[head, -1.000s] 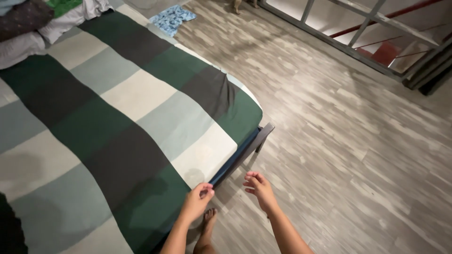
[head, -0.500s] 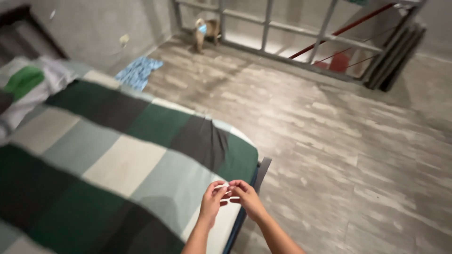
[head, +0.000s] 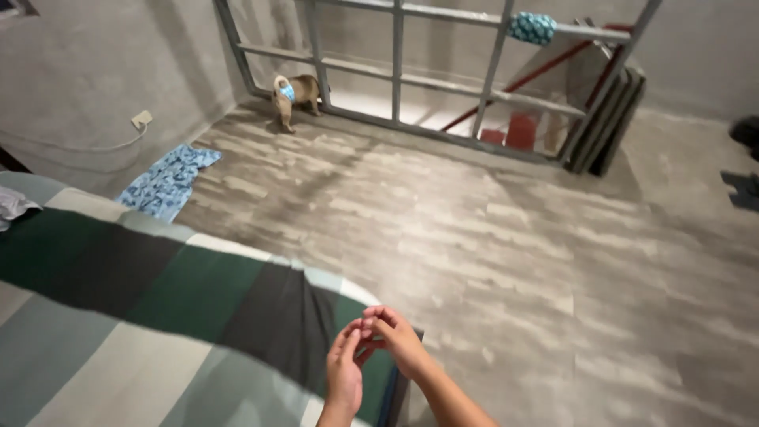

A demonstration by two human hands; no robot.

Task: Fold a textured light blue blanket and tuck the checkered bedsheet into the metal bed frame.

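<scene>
1. Head view: left hand and right hand meet fingertip to fingertip above the corner of the bed; fingers curled, pinching each other, nothing visibly held.
2. Checked green, grey and white bedspread lies beneath.
3. Blue patterned cloth lies on the floor by the wall.

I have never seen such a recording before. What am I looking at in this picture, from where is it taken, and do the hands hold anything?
The camera sits on a person's head and looks down, so the two bare arms at the bottom are the person's own. The left hand and the right hand touch at the fingertips above the corner of a bed with a green, grey and white checked cover. I cannot tell whether they pinch anything. Beyond lies a grey wooden floor, with a blue patterned cloth, a small brown dog and a grey metal railing.
</scene>
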